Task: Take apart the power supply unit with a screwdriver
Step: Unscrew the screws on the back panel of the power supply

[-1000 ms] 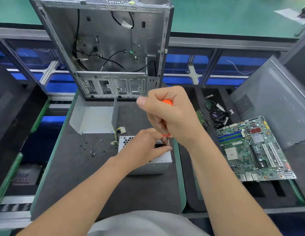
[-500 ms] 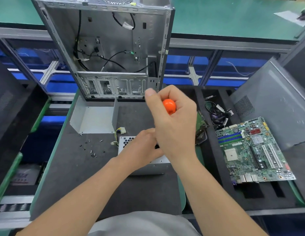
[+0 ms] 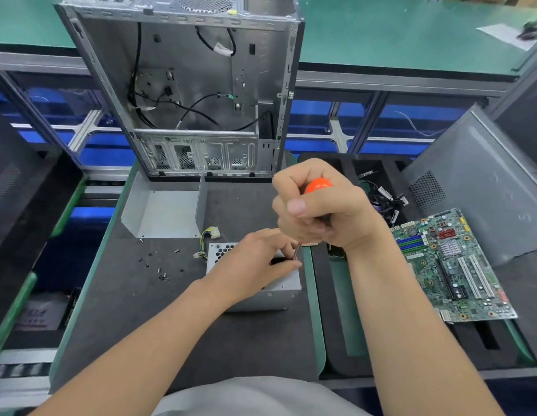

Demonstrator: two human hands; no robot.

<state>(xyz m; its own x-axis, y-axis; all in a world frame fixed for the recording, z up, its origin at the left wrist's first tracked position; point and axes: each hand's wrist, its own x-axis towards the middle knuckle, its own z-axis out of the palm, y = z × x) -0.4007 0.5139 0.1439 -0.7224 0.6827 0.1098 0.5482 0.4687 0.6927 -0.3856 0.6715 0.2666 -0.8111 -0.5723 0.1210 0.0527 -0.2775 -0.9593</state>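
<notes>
Power supply unit [image 3: 276,292] lies on the dark worktop [image 3: 135,319], toward its right side, with its right end just beside the green right edge. The left hand [image 3: 255,265] rests on top of the unit with its fingers loosely extended. The fingertips reach the right end, where the metal shaft comes down, but I cannot tell whether they touch the shaft. The right hand [image 3: 321,211] is above, clenched in a fist around the screwdriver [image 3: 318,185]. The thumb is folded across the front and the orange handle cap shows at the top of the fist. The shaft points almost straight down to the unit's top right corner. The two hands are close together, one above the other.

A bundle of yellow and black wires [image 3: 210,234] with a white plug comes out of the unit's far left corner. Loose screws [image 3: 159,267] are scattered on the worktop to the left, well apart from the unit. A bent metal cover [image 3: 162,211] lies beyond them. An open computer case [image 3: 201,85] stands upright at the far edge. Bare worktop stretches from the unit toward the person.

Right of the green edge sits a black foam tray [image 3: 339,319] carrying a motherboard [image 3: 450,265] and, farther back, a tangle of cables [image 3: 384,199]. A grey side panel [image 3: 486,190] leans at the far right.
</notes>
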